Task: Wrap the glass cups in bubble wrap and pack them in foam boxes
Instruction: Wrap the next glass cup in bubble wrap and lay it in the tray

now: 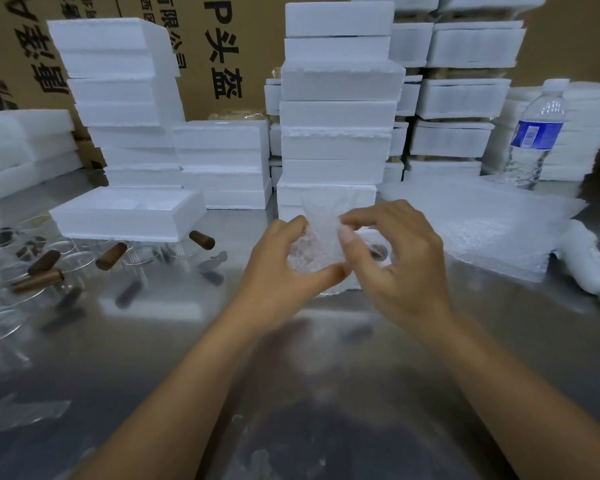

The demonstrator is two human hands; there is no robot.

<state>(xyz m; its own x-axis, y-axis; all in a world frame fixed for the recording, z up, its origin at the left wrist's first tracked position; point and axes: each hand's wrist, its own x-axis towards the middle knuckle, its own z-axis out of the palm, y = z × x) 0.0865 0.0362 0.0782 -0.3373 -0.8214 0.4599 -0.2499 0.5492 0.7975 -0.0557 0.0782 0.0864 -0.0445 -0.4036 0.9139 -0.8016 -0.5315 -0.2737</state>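
Hands working above a steel table (326,375): left hand (284,268) is cupping a bubble-wrapped bundle (317,244), cup inside indistinct; right hand (395,258) is pinching its wrap. Open foam box (125,216) is lying far-left, beside unwrapped glass cups (77,261).

Both bare forearms reach forward, converging at centre. Left hand (284,268) cupped, palm inward, thumb along the bottom. Right hand (395,258) arched above, palm down, thumb and forefinger pinched together, remaining fingers spread.
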